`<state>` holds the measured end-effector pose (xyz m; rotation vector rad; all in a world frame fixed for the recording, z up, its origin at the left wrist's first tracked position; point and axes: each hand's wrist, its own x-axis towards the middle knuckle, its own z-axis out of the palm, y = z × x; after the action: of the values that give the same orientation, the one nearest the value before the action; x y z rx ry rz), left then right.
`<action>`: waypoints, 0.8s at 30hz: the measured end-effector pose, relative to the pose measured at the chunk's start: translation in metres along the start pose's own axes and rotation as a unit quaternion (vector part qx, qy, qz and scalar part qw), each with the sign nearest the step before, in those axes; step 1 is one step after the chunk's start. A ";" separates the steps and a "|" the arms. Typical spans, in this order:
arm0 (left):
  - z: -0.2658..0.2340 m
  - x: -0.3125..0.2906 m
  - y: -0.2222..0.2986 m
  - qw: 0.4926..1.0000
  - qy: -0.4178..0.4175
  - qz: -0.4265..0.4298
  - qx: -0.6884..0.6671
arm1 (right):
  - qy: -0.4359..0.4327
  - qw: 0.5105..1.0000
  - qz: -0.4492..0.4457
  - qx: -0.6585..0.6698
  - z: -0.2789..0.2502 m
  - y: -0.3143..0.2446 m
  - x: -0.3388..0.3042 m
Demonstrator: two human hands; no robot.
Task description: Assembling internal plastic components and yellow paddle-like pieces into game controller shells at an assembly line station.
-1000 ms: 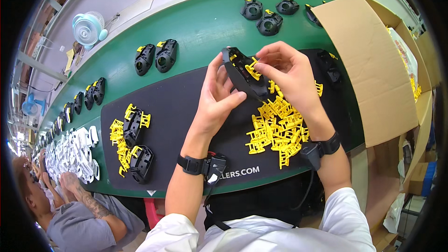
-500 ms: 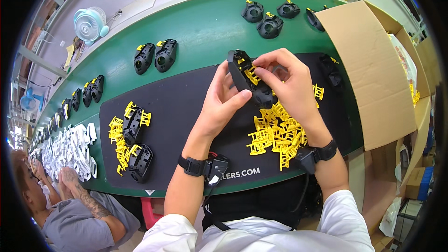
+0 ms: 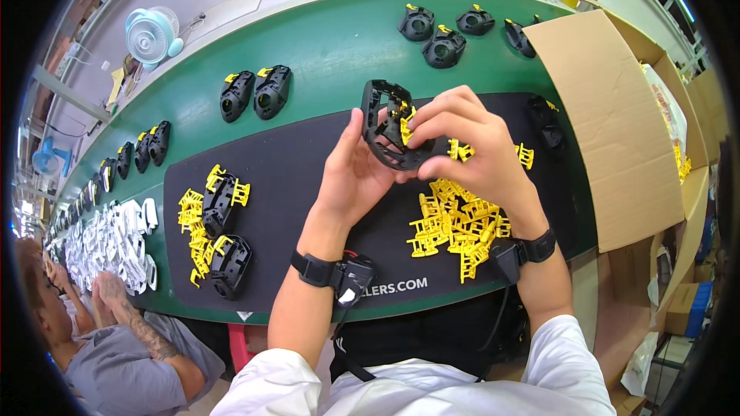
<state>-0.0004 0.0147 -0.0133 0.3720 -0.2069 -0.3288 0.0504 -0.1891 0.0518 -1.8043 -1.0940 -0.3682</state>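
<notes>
Over the black mat (image 3: 308, 185), my left hand (image 3: 351, 173) is closed on a hollow black plastic housing (image 3: 402, 159), gripping it from its left and underside. The housing is tilted so its open inside shows. Inside it, a yellow plastic clip (image 3: 406, 132) sits along the right wall. My right hand (image 3: 478, 139) is closed, its fingertips on the yellow clip and its thumb close to the housing's lower edge. The fingers partly cover the clip. Below my right hand lies a loose pile of yellow clips (image 3: 455, 223).
At the mat's left lie two black housings (image 3: 230, 268) beside more yellow clips (image 3: 199, 240). Several housings with yellow parts (image 3: 274, 92) stand on the green table (image 3: 331, 38). A cardboard box (image 3: 597, 123) is at right. A co-worker (image 3: 139, 354) sits left, near white parts (image 3: 116, 246).
The housing has turned in my left hand, so more of its open inside shows. My right fingers have shifted slightly lower along the yellow clip.
</notes>
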 end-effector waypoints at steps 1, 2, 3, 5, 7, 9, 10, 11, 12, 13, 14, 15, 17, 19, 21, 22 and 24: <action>0.010 0.000 -0.001 0.999 0.033 -0.001 0.026 | -0.032 0.999 -0.015 -0.017 -0.001 0.000 -0.001; 0.016 0.002 -0.003 0.996 0.067 -0.001 0.053 | -0.064 0.997 -0.031 -0.034 -0.003 -0.001 -0.003; 0.012 0.000 -0.001 0.996 0.068 0.000 0.054 | -0.061 0.997 -0.014 -0.047 -0.001 -0.007 -0.002; -0.004 0.000 0.005 0.997 -0.023 -0.061 -0.030 | -0.079 0.995 -0.017 -0.056 -0.001 -0.009 -0.002; -0.013 0.000 0.007 0.995 -0.044 -0.079 -0.044 | -0.094 0.993 -0.022 -0.068 -0.002 -0.012 -0.001; -0.013 -0.001 0.010 0.991 -0.067 -0.098 -0.056 | -0.099 0.994 -0.015 -0.049 0.003 -0.017 -0.002; -0.009 -0.003 0.010 0.996 0.002 -0.090 -0.001 | -0.096 0.994 -0.018 -0.051 0.003 -0.016 -0.003; -0.005 -0.004 0.011 0.993 0.072 -0.080 0.054 | -0.097 0.995 -0.012 -0.029 0.003 -0.014 -0.004; -0.005 -0.005 0.014 0.993 0.071 -0.079 0.058 | -0.099 0.995 -0.007 -0.004 0.004 -0.013 -0.006; -0.006 -0.006 0.015 0.991 0.067 -0.084 0.080 | -0.102 0.995 0.002 0.001 0.004 -0.013 -0.006; -0.007 -0.007 0.017 0.989 0.064 -0.090 0.102 | -0.099 0.995 -0.002 0.002 0.005 -0.012 -0.006; -0.008 -0.006 0.020 0.988 0.065 -0.090 0.105 | -0.102 0.995 0.005 0.002 0.006 -0.013 -0.006; -0.009 -0.003 0.027 0.985 0.062 -0.109 0.120 | -0.134 0.990 0.030 0.025 0.007 -0.014 -0.005; -0.004 -0.001 0.024 0.989 0.035 -0.112 0.091 | -0.127 0.991 0.021 0.021 0.005 -0.008 -0.005; 0.008 0.007 0.019 0.991 0.003 -0.118 0.063 | -0.130 0.991 0.022 0.012 0.003 -0.009 -0.007; 0.017 0.014 0.016 0.986 0.110 -0.086 0.094 | -0.123 0.992 0.023 0.008 0.003 -0.007 -0.008; 0.037 0.031 0.018 0.950 0.255 -0.030 0.179 | -0.027 0.998 -0.010 -0.056 0.007 0.000 -0.013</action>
<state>0.0234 0.0077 0.0317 0.8100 0.2576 -0.2435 0.0417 -0.1894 0.0403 -1.9121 -1.1490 -0.4009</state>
